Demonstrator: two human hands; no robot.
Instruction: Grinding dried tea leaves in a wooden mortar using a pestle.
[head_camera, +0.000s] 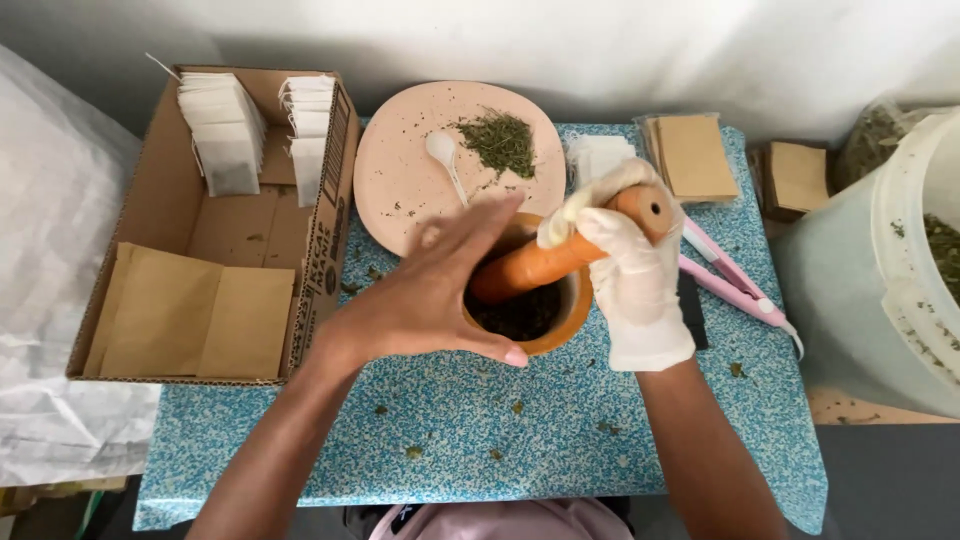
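Gripping a tapered orange wooden pestle (545, 262), the white-gloved right hand (635, 290) keeps its grip closed around the upper end, the tip down in a round wooden mortar (560, 322) of dark crushed herbs (centre of the speckled blue tabletop (480, 440)). The bare left hand (435, 295), fingers open, cups the mortar's rim at nine o'clock.

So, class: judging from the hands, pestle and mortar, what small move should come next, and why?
Probably press the pestle down and twist: the gloved right hand grips it, its tip is in the mortar on dark herbs, and the left hand steadies the rim.
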